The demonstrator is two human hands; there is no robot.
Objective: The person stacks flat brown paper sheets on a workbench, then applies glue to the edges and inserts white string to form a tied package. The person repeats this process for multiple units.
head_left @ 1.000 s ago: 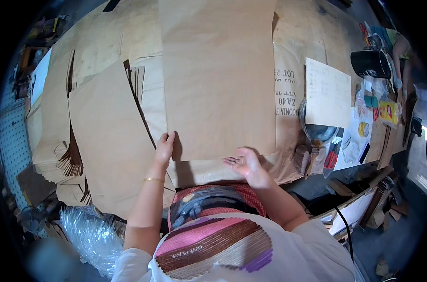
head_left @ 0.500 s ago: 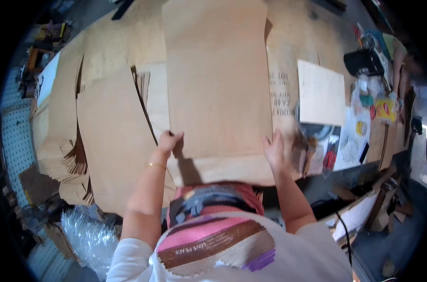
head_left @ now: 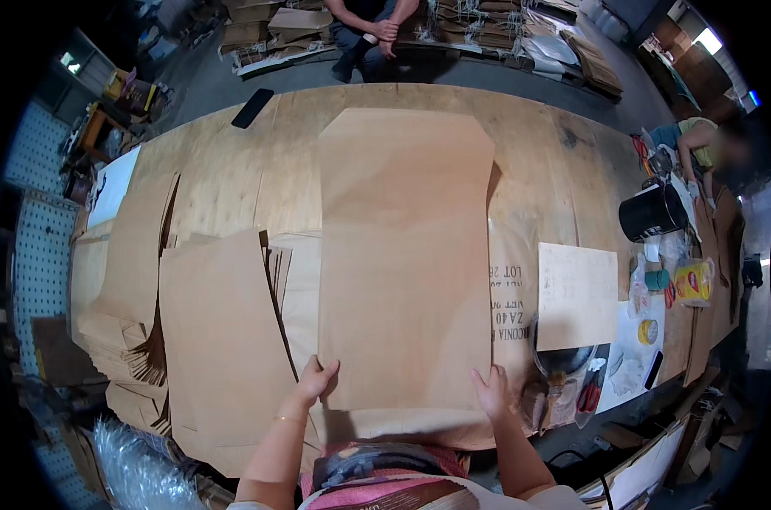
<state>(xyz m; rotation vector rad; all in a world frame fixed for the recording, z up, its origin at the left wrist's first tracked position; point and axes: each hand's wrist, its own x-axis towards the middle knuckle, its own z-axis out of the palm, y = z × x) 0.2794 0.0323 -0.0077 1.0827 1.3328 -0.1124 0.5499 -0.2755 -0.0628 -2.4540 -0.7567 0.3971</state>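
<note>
A large sheet of brown kraft paper (head_left: 406,263) lies lengthwise before me, its two far corners slanted. My left hand (head_left: 318,380) is closed on its near left edge, thumb on top. At the near right edge, my right hand (head_left: 491,393) grips the same sheet, thumb up and fingers partly hidden. Beneath it lies a paper sack with dark printing (head_left: 510,310), showing along the right side and front. Close to my left hand is a stack of brown paper (head_left: 220,340), its layers visible along its right edge.
More brown paper (head_left: 130,280) is piled farther left. On the right are a pale square board (head_left: 577,293) over a round dish, red-handled scissors (head_left: 587,396), a black pot (head_left: 653,212) and a yellow packet (head_left: 694,282). A person (head_left: 372,30) sits beyond the wooden table (head_left: 224,161); another works at right.
My view has tilted up, so the table and sheet appear lower and the far table edge and a seated person come into sight. Both hands keep their hold on the sheet's near end.
</note>
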